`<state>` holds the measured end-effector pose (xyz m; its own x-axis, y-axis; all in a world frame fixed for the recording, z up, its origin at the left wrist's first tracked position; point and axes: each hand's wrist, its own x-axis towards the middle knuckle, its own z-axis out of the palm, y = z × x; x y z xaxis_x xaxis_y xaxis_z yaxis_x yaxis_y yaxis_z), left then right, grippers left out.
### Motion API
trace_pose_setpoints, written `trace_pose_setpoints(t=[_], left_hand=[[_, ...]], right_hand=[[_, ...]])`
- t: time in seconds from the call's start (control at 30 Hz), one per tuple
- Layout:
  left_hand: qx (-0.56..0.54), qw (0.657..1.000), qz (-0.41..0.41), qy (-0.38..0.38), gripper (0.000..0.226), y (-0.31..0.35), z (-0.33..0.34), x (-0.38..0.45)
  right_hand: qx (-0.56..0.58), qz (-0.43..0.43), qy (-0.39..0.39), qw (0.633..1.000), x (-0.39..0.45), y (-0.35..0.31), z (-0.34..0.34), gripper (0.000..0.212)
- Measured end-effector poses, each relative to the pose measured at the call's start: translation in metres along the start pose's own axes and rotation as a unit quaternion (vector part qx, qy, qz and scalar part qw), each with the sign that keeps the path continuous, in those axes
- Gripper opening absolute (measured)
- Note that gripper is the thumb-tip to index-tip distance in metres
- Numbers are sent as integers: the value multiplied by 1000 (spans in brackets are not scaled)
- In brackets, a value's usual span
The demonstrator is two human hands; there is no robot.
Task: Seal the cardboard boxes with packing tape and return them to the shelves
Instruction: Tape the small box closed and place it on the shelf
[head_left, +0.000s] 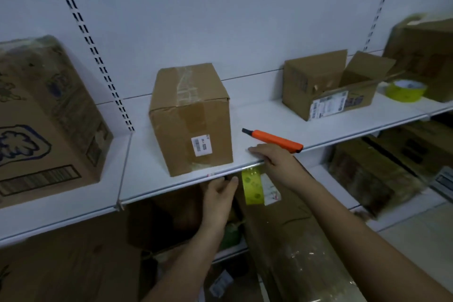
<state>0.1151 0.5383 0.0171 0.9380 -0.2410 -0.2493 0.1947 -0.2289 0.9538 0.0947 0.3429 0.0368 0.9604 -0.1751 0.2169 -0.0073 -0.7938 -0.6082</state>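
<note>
Left hand is raised below the shelf edge at lower centre, fingers relaxed, nothing held. Taped box is stood mid-frame on the shelf. Right hand is laid flat on the edge, beside an orange cutter. Open box and yellow tape roll are seen at right.

Taped brown box upright mid-shelf; open box w/ yellow tape roll right.

Bare shelf between sealed box and open box.
</note>
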Motion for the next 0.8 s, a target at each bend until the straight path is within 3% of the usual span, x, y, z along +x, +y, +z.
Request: trace_pose_setpoints(t=[0.1, 0.3, 0.4, 0.47, 0.53, 0.63, 0.8], left_hand=[[-152, 983, -72, -68, 51, 16, 36, 18], [-187, 965, -138, -123, 42, 23, 35, 19], [-194, 943, -195, -187, 23, 41, 16, 20], [-178, 937, -236, -186, 37, 51, 6, 18], [-184, 930, -259, -183, 31, 56, 1, 15], [-157, 939, -261, -162, 33, 56, 0, 16], [-169, 933, -254, -190, 45, 60, -2, 8]], right_hand=[[5, -8, -2, 1000, -3, 5, 1, 45], [28, -9, 4, 1000, -3, 11, 1, 48], [27, -13, 11, 999, -3, 13, 2, 48], [31, -12, 13, 999, -2, 14, 3, 49], [36, -12, 12, 999, 0, 15, 4, 49], [36, -11, 18, 999, 0, 15, 3, 47], [44, -4, 23, 999, 2, 16, 5, 41]])
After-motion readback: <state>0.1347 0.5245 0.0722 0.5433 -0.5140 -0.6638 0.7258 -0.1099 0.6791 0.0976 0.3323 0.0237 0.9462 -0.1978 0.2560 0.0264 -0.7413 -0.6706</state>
